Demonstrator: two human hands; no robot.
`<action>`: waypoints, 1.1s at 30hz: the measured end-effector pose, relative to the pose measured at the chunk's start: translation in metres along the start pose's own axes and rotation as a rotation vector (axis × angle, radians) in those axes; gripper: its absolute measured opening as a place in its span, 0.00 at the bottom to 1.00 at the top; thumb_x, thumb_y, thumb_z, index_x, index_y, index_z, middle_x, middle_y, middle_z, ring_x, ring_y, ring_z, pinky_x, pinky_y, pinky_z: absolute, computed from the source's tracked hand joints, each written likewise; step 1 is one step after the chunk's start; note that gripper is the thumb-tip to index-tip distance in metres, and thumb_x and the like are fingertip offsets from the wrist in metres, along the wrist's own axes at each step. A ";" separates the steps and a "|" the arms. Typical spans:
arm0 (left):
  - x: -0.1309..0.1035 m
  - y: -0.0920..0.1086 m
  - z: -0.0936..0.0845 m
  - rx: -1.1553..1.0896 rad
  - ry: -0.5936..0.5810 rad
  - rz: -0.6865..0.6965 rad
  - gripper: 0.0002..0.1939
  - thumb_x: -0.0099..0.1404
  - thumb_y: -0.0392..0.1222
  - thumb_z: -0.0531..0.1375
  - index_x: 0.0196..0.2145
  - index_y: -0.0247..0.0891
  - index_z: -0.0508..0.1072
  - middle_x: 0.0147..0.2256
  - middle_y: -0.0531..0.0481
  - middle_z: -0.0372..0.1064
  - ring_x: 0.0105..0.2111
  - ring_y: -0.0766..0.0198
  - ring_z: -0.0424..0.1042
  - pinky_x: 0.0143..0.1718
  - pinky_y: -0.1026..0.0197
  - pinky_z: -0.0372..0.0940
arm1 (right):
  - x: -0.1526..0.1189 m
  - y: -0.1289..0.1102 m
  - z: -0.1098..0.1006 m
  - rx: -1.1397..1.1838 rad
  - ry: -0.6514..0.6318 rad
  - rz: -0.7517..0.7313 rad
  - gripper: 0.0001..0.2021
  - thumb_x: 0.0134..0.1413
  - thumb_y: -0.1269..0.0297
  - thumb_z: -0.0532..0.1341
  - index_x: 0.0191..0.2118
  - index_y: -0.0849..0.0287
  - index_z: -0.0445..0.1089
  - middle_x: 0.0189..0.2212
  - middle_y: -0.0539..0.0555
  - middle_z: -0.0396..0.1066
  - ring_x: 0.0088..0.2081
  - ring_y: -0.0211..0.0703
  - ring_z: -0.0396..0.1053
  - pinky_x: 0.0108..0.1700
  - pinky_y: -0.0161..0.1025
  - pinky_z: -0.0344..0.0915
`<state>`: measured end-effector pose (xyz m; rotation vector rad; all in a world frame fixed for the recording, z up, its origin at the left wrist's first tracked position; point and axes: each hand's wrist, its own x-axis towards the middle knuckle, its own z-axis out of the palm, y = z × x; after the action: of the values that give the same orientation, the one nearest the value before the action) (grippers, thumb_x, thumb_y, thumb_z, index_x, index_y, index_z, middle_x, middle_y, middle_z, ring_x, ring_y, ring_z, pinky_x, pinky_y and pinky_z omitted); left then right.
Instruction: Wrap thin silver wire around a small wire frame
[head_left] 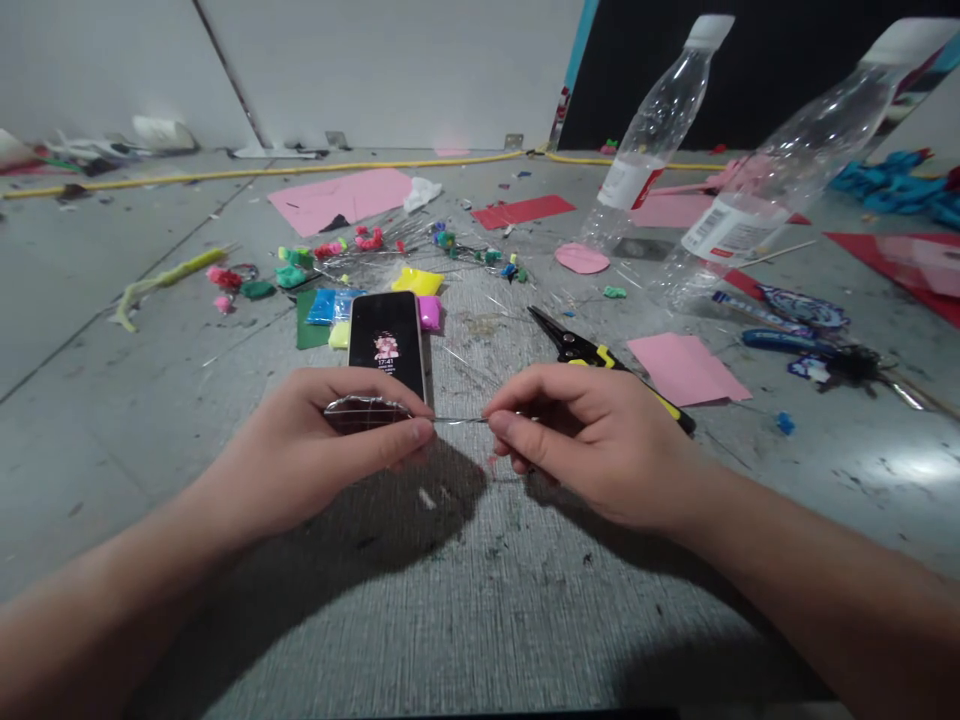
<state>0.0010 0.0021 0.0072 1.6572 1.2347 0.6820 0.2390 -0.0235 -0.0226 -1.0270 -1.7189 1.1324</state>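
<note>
A thin silvery wire [459, 420] runs between my two hands above the grey table. My left hand [345, 440] pinches it between thumb and forefinger, and a looped, wire-edged part lies inside the curl of those fingers. The other side of the wire is pinched by the fingertips of my right hand [577, 430]. Just beyond my left hand lies a phone [388, 335] with its screen lit. Black-and-yellow pliers [600, 355] rest beyond and partly behind my right hand.
Two clear plastic bottles [649, 150] stand at the back right. Colourful clay pieces [292, 275] on wires spread behind the phone, beside blue, yellow and purple packets [418, 283]. Pink paper [686, 368] lies right of the pliers. A yellow cord [247, 174] crosses the back.
</note>
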 end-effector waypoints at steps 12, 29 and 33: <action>0.000 -0.005 0.000 -0.050 0.060 0.108 0.02 0.58 0.38 0.72 0.29 0.45 0.85 0.26 0.56 0.80 0.26 0.69 0.76 0.27 0.72 0.69 | -0.004 0.008 -0.005 -0.533 0.086 -0.627 0.05 0.71 0.73 0.62 0.46 0.58 0.76 0.41 0.55 0.84 0.43 0.42 0.81 0.48 0.38 0.76; -0.004 0.002 -0.001 0.025 0.061 0.164 0.01 0.59 0.41 0.71 0.30 0.45 0.85 0.27 0.54 0.82 0.27 0.65 0.78 0.26 0.70 0.71 | -0.003 0.008 -0.004 -0.578 0.108 -0.574 0.06 0.73 0.72 0.61 0.42 0.62 0.75 0.37 0.55 0.81 0.39 0.41 0.78 0.45 0.35 0.73; -0.002 -0.001 -0.003 -0.083 0.008 0.121 0.03 0.61 0.38 0.71 0.31 0.45 0.86 0.25 0.56 0.81 0.26 0.69 0.77 0.30 0.73 0.71 | 0.000 0.006 -0.004 -0.484 0.072 -0.433 0.06 0.71 0.70 0.62 0.39 0.60 0.74 0.31 0.50 0.77 0.34 0.38 0.75 0.38 0.34 0.70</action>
<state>-0.0026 0.0013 0.0077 1.6720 1.1034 0.8036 0.2435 -0.0206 -0.0276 -0.8907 -2.0785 0.4084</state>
